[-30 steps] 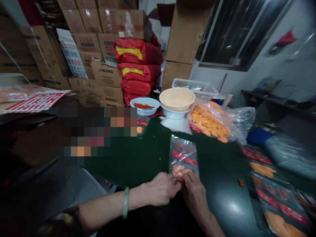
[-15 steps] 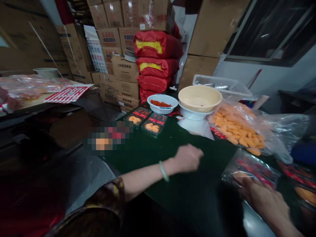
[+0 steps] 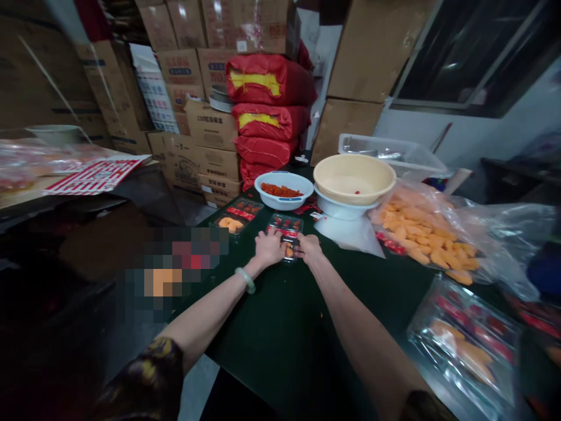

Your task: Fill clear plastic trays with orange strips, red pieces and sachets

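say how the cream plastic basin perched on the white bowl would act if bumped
The cream plastic basin looks light and fairly stiff for its size, its wall seeming thin. It sits on the smaller white bowl overhanging it, so a side push could probably tip or slide it off.

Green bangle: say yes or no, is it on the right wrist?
No, the green bangle sits on the left wrist, behind the left hand, while the right hand wears none.
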Motion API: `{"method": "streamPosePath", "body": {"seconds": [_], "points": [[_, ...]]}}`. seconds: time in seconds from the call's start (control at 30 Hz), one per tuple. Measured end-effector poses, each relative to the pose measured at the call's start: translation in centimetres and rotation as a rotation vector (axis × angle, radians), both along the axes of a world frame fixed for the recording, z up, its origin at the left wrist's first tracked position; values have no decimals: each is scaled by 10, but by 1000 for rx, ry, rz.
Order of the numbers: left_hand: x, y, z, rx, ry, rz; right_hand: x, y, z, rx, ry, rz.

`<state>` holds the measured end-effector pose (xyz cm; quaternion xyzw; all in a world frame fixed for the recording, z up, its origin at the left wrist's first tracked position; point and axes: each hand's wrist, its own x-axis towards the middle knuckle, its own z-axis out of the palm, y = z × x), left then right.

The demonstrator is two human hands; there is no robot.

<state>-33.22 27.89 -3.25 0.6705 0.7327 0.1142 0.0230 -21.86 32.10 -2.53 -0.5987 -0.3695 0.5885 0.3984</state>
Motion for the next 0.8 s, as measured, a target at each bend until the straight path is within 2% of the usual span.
{"method": "streamPosePath", "body": {"seconds": [0.1, 0.23, 0.3, 0.33, 0.4, 0.43, 0.47, 0.53, 0.6, 0.67, 0.8], "points": [[24, -33, -3, 7, -16, -75, 31, -14, -6, -34, 24, -31], [74, -86, -6, 67, -112, -266, 99, -58, -4, 20, 110, -78], [102, -101, -4, 77, -186, -416, 139, -85, -2, 54, 158, -120], [115, -101, -1, 69, -210, -478, 160, -98, -1, 63, 178, -137], [139, -82, 7, 67, -190, -533, 199, -126, 1, 76, 177, -171], [150, -65, 12, 81, -157, -511, 216, -140, 2, 73, 164, -175], [159, -43, 15, 117, -75, -476, 231, -154, 3, 55, 153, -185], [174, 5, 18, 127, -11, -491, 252, -178, 5, -10, 166, -187], [184, 48, 15, 107, 39, -528, 263, -197, 7, -62, 215, -196], [188, 78, 8, 68, 83, -585, 267, -209, 8, -72, 261, -212], [181, 109, 2, -19, 140, -688, 272, -214, 9, -107, 294, -137]]}}
